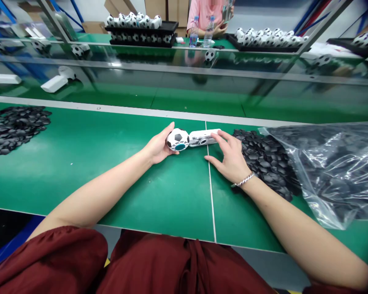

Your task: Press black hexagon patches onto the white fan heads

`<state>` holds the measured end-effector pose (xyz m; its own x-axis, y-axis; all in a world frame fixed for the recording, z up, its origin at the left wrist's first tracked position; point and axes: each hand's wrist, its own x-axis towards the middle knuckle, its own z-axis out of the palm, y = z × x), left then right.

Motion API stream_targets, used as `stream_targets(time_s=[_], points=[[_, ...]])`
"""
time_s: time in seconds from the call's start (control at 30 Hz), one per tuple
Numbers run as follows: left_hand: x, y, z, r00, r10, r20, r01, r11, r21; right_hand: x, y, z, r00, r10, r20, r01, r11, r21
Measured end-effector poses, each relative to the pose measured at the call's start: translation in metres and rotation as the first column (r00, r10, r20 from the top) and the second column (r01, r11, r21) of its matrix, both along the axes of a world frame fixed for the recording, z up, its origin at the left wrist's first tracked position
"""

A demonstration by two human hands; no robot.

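A small black-and-white football-shaped toy (178, 139) with a teal patch lies on the green table (110, 163), joined to a white handle piece (204, 137) that points right. My left hand (158, 146) cups the ball from the left, fingers curled round it. My right hand (230, 156) rests with spread fingers on the table, its fingertips touching the white handle. A bracelet sits on my right wrist.
A pile of black pentagon pieces (265, 157) lies right of my right hand, beside a clear plastic bag (331, 171) of more. Another black pile (12, 126) sits far left. Trays of finished balls (138, 24) and a seated person (207, 16) are across the conveyor.
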<state>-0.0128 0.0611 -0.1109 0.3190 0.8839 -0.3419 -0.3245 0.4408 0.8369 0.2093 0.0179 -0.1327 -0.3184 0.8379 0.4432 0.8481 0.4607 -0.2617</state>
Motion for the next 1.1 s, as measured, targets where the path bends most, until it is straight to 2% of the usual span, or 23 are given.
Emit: stream_targets(time_s=[0.27,0.43,0.7,1.1], points=[[-0.002,-0.003,-0.002,0.995,-0.006,0.105,0.007,1.000,-0.010,0.001,0.000,0.000,1.000,-0.004,0.007,0.004,1.000,-0.011],[0.000,-0.010,-0.001,0.994,0.032,0.100,-0.041,0.996,0.083,0.002,0.001,-0.001,1.000,0.005,0.027,-0.005,1.000,-0.012],[0.001,-0.009,-0.005,0.998,0.006,0.068,-0.017,0.988,0.151,0.004,0.003,0.000,1.000,0.004,0.023,-0.003,1.000,-0.026],[0.000,-0.005,-0.002,0.998,-0.050,0.045,0.047,0.997,0.062,0.004,0.004,-0.003,1.000,-0.017,-0.011,0.016,0.999,-0.040]])
